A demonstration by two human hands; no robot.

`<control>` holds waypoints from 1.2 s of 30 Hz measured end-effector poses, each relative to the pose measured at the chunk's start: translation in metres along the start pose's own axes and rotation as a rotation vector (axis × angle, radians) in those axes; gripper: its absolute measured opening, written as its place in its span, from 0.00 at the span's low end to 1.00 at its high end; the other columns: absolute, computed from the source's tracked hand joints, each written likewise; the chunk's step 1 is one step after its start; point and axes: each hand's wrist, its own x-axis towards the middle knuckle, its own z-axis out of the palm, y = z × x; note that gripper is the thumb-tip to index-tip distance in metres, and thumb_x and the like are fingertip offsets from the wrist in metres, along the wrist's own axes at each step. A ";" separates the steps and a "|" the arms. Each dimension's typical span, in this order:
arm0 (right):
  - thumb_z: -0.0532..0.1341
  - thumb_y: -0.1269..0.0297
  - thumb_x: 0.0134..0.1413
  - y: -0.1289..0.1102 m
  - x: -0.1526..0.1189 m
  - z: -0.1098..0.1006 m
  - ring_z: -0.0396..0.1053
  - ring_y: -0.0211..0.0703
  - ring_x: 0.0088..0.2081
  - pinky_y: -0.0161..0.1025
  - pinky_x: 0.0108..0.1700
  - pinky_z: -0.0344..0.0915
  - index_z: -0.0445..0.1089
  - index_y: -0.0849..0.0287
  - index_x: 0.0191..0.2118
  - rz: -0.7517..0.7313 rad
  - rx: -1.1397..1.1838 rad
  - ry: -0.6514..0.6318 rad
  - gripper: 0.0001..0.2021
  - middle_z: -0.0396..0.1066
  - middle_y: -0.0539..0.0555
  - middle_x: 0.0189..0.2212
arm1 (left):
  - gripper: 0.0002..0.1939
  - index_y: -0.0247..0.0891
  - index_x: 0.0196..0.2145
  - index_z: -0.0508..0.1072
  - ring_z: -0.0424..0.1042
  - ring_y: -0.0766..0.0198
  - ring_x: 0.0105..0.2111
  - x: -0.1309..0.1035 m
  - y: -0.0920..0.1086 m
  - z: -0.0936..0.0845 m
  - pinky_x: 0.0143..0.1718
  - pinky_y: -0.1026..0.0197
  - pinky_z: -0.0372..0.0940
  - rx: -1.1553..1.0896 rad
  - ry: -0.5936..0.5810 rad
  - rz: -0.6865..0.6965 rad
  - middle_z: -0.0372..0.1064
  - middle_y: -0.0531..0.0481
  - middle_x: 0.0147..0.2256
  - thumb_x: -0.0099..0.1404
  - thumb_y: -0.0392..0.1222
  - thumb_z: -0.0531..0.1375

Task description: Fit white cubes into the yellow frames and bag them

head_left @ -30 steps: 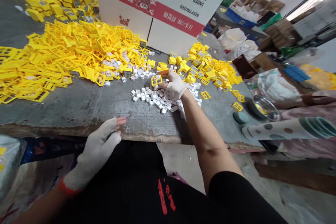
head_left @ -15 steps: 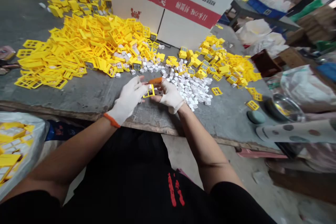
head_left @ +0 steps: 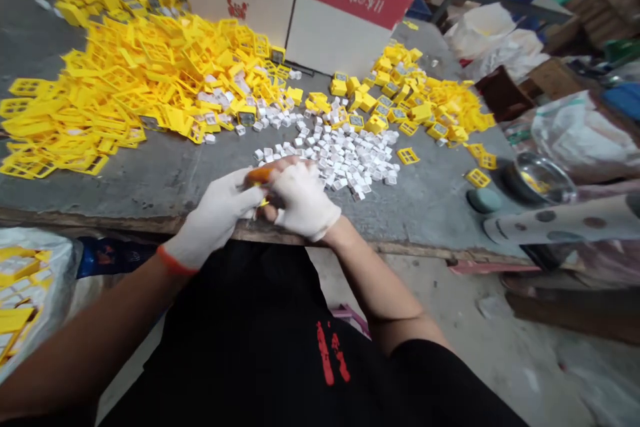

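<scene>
Both my hands wear white gloves and meet near the front edge of the grey table [head_left: 425, 213]. My left hand [head_left: 215, 210] is closed on a small yellow plastic frame [head_left: 263, 202], which is mostly hidden by fingers. Against the same frame press the fingers of my right hand [head_left: 303, 197], one of them in an orange finger cover [head_left: 260, 175]. Just beyond my hands lie many small white plastic pieces [head_left: 350, 153]. A large heap of yellow frames [head_left: 145, 80] spreads to the left of them.
A white carton with a red band [head_left: 340, 33] stands at the back. More yellow pieces [head_left: 440, 103] lie to the right, near a metal bowl [head_left: 543, 180] and a spotted roll [head_left: 565, 219]. A lined container of yellow and white pieces [head_left: 60, 280] sits at lower left.
My hands have come closer together and nearer the table edge. The yellow frame, plainly visible before, is now mostly covered by my fingers. The view has shifted slightly.
</scene>
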 end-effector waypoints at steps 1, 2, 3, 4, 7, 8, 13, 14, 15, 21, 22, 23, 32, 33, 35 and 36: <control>0.69 0.56 0.61 -0.011 -0.009 0.003 0.68 0.73 0.65 0.67 0.66 0.60 0.77 0.53 0.69 -0.032 -0.036 -0.047 0.30 0.77 0.67 0.64 | 0.24 0.36 0.49 0.85 0.80 0.59 0.37 -0.013 -0.008 -0.001 0.34 0.63 0.76 -0.045 0.007 -0.042 0.84 0.43 0.46 0.56 0.43 0.80; 0.69 0.54 0.64 -0.019 -0.017 0.007 0.68 0.72 0.65 0.67 0.65 0.60 0.76 0.51 0.70 -0.064 -0.050 -0.089 0.31 0.77 0.66 0.65 | 0.25 0.37 0.49 0.84 0.81 0.60 0.36 -0.026 -0.015 -0.002 0.34 0.62 0.77 -0.092 0.023 -0.098 0.84 0.44 0.46 0.55 0.44 0.81; 0.68 0.52 0.65 -0.022 -0.025 0.011 0.68 0.71 0.65 0.65 0.65 0.61 0.76 0.51 0.71 -0.095 -0.034 -0.125 0.31 0.77 0.65 0.66 | 0.26 0.38 0.48 0.84 0.80 0.60 0.34 -0.038 -0.023 -0.004 0.33 0.62 0.78 -0.139 0.044 -0.145 0.84 0.44 0.45 0.54 0.47 0.83; 0.68 0.50 0.66 -0.020 -0.032 0.014 0.69 0.69 0.64 0.64 0.65 0.62 0.75 0.50 0.72 -0.121 -0.003 -0.156 0.31 0.77 0.64 0.66 | 0.27 0.39 0.47 0.84 0.81 0.60 0.34 -0.048 -0.030 -0.007 0.33 0.62 0.78 -0.181 0.070 -0.179 0.84 0.45 0.43 0.53 0.50 0.84; 0.68 0.48 0.68 0.016 -0.047 0.008 0.71 0.66 0.65 0.61 0.67 0.64 0.74 0.51 0.72 0.003 0.032 -0.102 0.32 0.77 0.63 0.68 | 0.32 0.40 0.47 0.84 0.83 0.55 0.36 -0.070 -0.044 -0.018 0.30 0.62 0.78 -0.260 0.159 -0.207 0.84 0.44 0.40 0.50 0.57 0.85; 0.67 0.50 0.69 0.034 -0.049 0.003 0.70 0.66 0.67 0.62 0.68 0.64 0.73 0.53 0.73 0.142 -0.007 -0.032 0.31 0.76 0.64 0.68 | 0.33 0.40 0.48 0.84 0.83 0.54 0.36 -0.074 -0.045 -0.022 0.28 0.62 0.77 -0.268 0.180 -0.206 0.84 0.43 0.41 0.50 0.58 0.85; 0.67 0.56 0.70 0.085 -0.028 -0.016 0.64 0.77 0.72 0.70 0.68 0.62 0.67 0.59 0.76 0.642 -0.293 0.008 0.34 0.68 0.72 0.74 | 0.31 0.41 0.48 0.85 0.84 0.52 0.37 -0.081 -0.044 -0.033 0.27 0.61 0.76 -0.262 0.228 -0.240 0.83 0.43 0.43 0.54 0.62 0.82; 0.67 0.55 0.71 0.082 -0.021 -0.013 0.64 0.77 0.71 0.69 0.67 0.62 0.66 0.59 0.77 0.597 -0.303 -0.038 0.34 0.67 0.72 0.75 | 0.32 0.41 0.48 0.85 0.83 0.52 0.37 -0.081 -0.045 -0.032 0.27 0.61 0.76 -0.277 0.236 -0.249 0.81 0.44 0.42 0.53 0.63 0.82; 0.66 0.55 0.72 0.077 -0.015 -0.009 0.64 0.77 0.71 0.69 0.67 0.62 0.67 0.58 0.77 0.539 -0.303 -0.071 0.33 0.67 0.71 0.75 | 0.32 0.41 0.48 0.85 0.82 0.53 0.35 -0.082 -0.046 -0.030 0.26 0.61 0.75 -0.298 0.241 -0.254 0.80 0.45 0.41 0.52 0.63 0.82; 0.60 0.60 0.74 0.062 -0.013 0.004 0.67 0.73 0.67 0.68 0.65 0.61 0.75 0.49 0.72 0.347 -0.250 -0.127 0.25 0.77 0.63 0.67 | 0.31 0.42 0.49 0.84 0.79 0.59 0.33 -0.086 -0.054 -0.023 0.26 0.63 0.70 -0.385 0.199 -0.243 0.77 0.48 0.43 0.52 0.56 0.84; 0.59 0.60 0.74 0.068 -0.018 0.002 0.68 0.73 0.66 0.69 0.65 0.61 0.76 0.48 0.71 0.372 -0.258 -0.107 0.25 0.78 0.62 0.66 | 0.32 0.42 0.51 0.84 0.79 0.58 0.35 -0.086 -0.054 -0.024 0.27 0.63 0.71 -0.385 0.184 -0.244 0.77 0.48 0.44 0.53 0.57 0.84; 0.59 0.60 0.74 0.075 -0.025 -0.002 0.68 0.74 0.65 0.70 0.64 0.61 0.78 0.49 0.70 0.408 -0.270 -0.073 0.24 0.78 0.63 0.65 | 0.33 0.42 0.52 0.84 0.80 0.57 0.37 -0.086 -0.055 -0.025 0.28 0.63 0.72 -0.385 0.170 -0.249 0.77 0.48 0.45 0.54 0.58 0.84; 0.55 0.51 0.78 0.041 -0.043 0.013 0.66 0.72 0.64 0.69 0.65 0.57 0.81 0.45 0.62 0.295 -0.291 -0.041 0.21 0.80 0.61 0.62 | 0.36 0.46 0.56 0.81 0.82 0.52 0.46 -0.085 -0.058 -0.027 0.35 0.61 0.74 -0.406 0.142 -0.248 0.80 0.45 0.51 0.55 0.60 0.83; 0.56 0.51 0.78 0.034 -0.037 0.018 0.65 0.72 0.65 0.68 0.65 0.57 0.81 0.47 0.63 0.286 -0.297 -0.058 0.21 0.80 0.62 0.62 | 0.36 0.45 0.56 0.81 0.82 0.52 0.44 -0.085 -0.058 -0.026 0.34 0.60 0.74 -0.412 0.146 -0.241 0.80 0.46 0.49 0.55 0.61 0.83; 0.57 0.50 0.77 0.026 -0.024 0.026 0.64 0.73 0.66 0.67 0.65 0.56 0.81 0.49 0.63 0.284 -0.307 -0.073 0.21 0.80 0.64 0.60 | 0.37 0.45 0.56 0.81 0.82 0.53 0.42 -0.087 -0.058 -0.026 0.33 0.60 0.73 -0.425 0.158 -0.226 0.79 0.47 0.47 0.55 0.63 0.83; 0.58 0.50 0.77 0.025 -0.019 0.030 0.64 0.73 0.66 0.67 0.65 0.56 0.81 0.50 0.62 0.283 -0.311 -0.078 0.20 0.81 0.64 0.59 | 0.37 0.44 0.56 0.81 0.81 0.54 0.41 -0.088 -0.059 -0.026 0.32 0.60 0.73 -0.432 0.165 -0.221 0.79 0.47 0.47 0.56 0.63 0.82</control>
